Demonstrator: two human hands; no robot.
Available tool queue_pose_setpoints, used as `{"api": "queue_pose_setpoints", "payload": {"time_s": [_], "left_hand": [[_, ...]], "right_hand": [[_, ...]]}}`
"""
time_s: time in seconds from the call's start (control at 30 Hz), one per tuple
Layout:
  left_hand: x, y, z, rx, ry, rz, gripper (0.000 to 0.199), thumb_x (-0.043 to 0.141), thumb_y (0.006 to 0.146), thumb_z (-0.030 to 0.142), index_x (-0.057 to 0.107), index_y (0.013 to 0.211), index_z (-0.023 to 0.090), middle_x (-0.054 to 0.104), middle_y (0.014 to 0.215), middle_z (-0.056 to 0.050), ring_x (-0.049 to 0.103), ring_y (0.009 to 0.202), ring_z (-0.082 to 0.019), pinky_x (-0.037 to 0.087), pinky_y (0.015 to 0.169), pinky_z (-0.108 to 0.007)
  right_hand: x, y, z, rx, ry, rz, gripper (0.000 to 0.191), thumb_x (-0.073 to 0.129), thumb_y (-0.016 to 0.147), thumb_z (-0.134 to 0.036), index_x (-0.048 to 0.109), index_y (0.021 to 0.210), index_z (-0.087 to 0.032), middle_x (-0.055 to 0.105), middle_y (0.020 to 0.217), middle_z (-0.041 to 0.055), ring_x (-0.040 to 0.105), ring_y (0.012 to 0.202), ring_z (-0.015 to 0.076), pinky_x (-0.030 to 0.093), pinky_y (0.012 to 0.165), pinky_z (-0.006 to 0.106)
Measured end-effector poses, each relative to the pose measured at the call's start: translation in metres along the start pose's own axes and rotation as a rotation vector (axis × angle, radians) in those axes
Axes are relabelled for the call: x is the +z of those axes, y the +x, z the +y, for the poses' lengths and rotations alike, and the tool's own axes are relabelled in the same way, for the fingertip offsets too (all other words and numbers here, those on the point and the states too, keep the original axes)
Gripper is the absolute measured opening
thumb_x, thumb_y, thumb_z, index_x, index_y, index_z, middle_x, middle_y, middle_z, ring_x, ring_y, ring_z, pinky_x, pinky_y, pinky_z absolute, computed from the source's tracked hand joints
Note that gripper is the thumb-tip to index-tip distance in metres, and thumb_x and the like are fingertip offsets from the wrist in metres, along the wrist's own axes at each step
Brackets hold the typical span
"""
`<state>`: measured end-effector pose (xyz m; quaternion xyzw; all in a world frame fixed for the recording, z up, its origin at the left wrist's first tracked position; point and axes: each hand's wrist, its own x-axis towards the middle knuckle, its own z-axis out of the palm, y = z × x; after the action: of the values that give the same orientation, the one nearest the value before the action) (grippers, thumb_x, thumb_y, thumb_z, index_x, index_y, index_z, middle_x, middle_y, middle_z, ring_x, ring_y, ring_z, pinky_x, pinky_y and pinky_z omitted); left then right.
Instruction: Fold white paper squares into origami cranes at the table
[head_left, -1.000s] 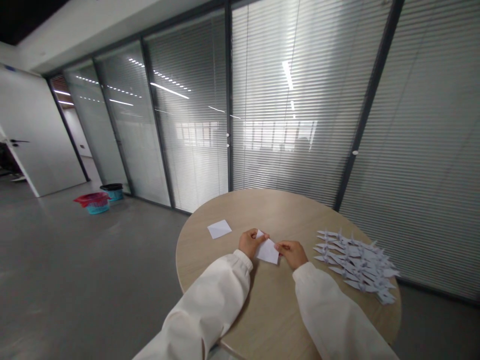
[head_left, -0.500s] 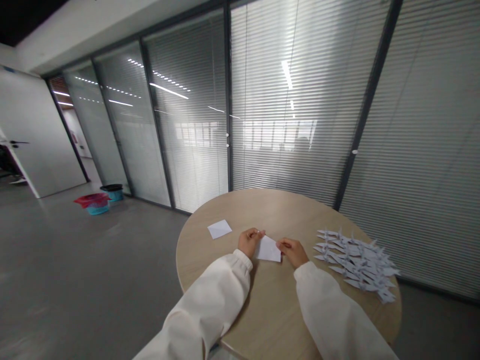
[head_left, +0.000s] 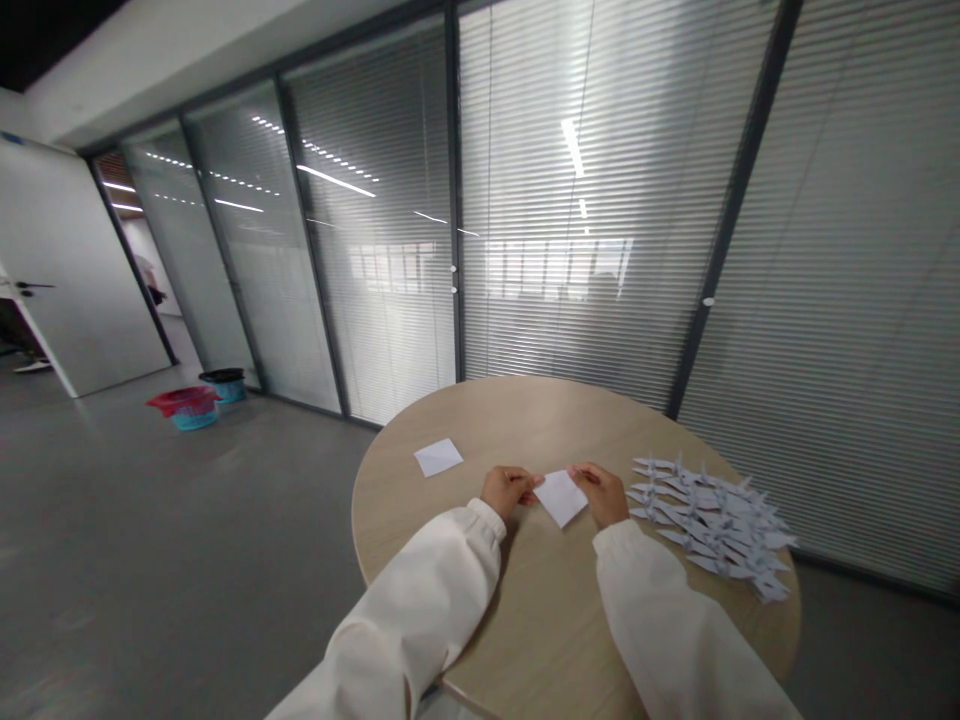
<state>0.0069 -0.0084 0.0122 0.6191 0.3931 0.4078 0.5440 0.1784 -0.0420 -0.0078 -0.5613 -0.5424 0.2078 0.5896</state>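
Note:
Between my two hands a small square of white paper (head_left: 562,499) is held over the table, one corner pointing toward me. My left hand (head_left: 510,489) pinches its left corner between thumb and fingers. At the upper right edge, my right hand (head_left: 603,492) grips the same paper with thumb and fingertips. Another white paper sheet (head_left: 439,457) lies flat to the left of my hands. To the right, many folded white paper cranes (head_left: 712,520) sit close together in rows.
The round wooden table (head_left: 555,410) has glass partitions with blinds (head_left: 585,330) behind it. On the floor at left stand a bin with a red liner (head_left: 191,408) and another with a black liner (head_left: 227,385). A white door (head_left: 75,270) stands open at far left.
The paper has turned so that a corner now points toward me, and it has shifted a little to the right. My right hand has moved from its right side to its upper right edge.

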Motion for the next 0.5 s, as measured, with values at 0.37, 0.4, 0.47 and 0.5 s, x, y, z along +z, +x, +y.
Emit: {"api": "queue_pose_setpoints", "payload": {"time_s": [0.37, 0.4, 0.47, 0.5], "left_hand": [[-0.001, -0.001, -0.003, 0.068, 0.206, -0.160, 0.047, 0.057, 0.058, 0.054, 0.064, 0.066, 0.007, 0.047, 0.048, 0.002, 0.039, 0.046, -0.007, 0.029, 0.044, -0.019], [-0.001, -0.002, -0.003, 0.091, 0.237, -0.174, 0.047, 0.056, 0.060, 0.054, 0.063, 0.063, 0.007, 0.044, 0.046, 0.003, 0.037, 0.045, -0.006, 0.027, 0.044, -0.018], [-0.002, -0.001, -0.004, 0.135, 0.263, -0.196, 0.047, 0.054, 0.062, 0.053, 0.062, 0.060, 0.007, 0.041, 0.045, 0.004, 0.034, 0.045, -0.005, 0.024, 0.043, -0.018], [-0.002, -0.001, -0.005, 0.153, 0.265, -0.197, 0.047, 0.053, 0.063, 0.053, 0.061, 0.059, 0.007, 0.041, 0.046, 0.004, 0.034, 0.045, -0.005, 0.024, 0.043, -0.018]], "right_hand": [[0.003, -0.004, -0.009, -0.051, -0.047, -0.162, 0.033, 0.055, 0.066, -0.047, 0.066, 0.073, -0.017, 0.066, 0.068, 0.0038, 0.058, 0.063, 0.0177, 0.043, 0.055, 0.024], [0.004, -0.005, -0.010, -0.054, -0.049, -0.169, 0.033, 0.055, 0.066, -0.047, 0.066, 0.073, -0.017, 0.066, 0.068, 0.0036, 0.059, 0.063, 0.0176, 0.043, 0.056, 0.024], [0.006, -0.006, -0.012, -0.052, -0.050, -0.173, 0.032, 0.055, 0.066, -0.046, 0.066, 0.073, -0.017, 0.066, 0.068, 0.0036, 0.059, 0.063, 0.0177, 0.044, 0.057, 0.025], [0.006, -0.007, -0.013, -0.053, -0.050, -0.171, 0.031, 0.055, 0.067, -0.045, 0.065, 0.073, -0.016, 0.066, 0.069, 0.0037, 0.059, 0.063, 0.0177, 0.044, 0.057, 0.025]]}}
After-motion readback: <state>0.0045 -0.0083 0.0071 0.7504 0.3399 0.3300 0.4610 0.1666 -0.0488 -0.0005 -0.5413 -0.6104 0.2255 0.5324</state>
